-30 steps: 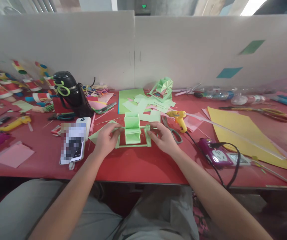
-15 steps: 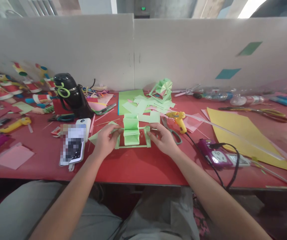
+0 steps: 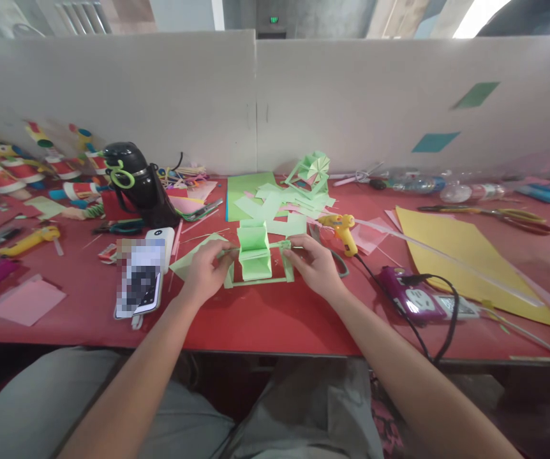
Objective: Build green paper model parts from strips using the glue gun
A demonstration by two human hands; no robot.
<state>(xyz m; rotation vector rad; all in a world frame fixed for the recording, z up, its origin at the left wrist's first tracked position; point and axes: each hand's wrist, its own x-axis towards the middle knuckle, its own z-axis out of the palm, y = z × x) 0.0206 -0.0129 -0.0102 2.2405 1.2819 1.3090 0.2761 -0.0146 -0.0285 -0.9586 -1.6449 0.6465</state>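
A light green paper frame (image 3: 261, 281) is held low over the red table, with a pleated green paper piece (image 3: 254, 250) mounted in its middle on a thin crossbar. My left hand (image 3: 212, 266) pinches the frame's left side near the bar's end, its fingertips partly hidden. On the opposite side, my right hand (image 3: 315, 264) grips the upper right corner between thumb and fingers. Behind it stands a similar green paper model (image 3: 314, 169) with a round pleated fan. Partly covered by my right hand, grey-handled scissors (image 3: 341, 262) lie on the table.
Yellow glue gun (image 3: 342, 231) and purple power strip (image 3: 411, 294) lie right, joined by a black cord. Yellow paper (image 3: 466, 261) spreads beyond. A phone (image 3: 140, 277) and black bottle (image 3: 134, 182) are left. Green paper scraps (image 3: 268, 203) lie behind the frame; a white partition (image 3: 160, 95) backs the table.
The paper frame has shifted slightly to the right in my hands. The pleated piece has turned a little on its bar. Both hands keep their grip.
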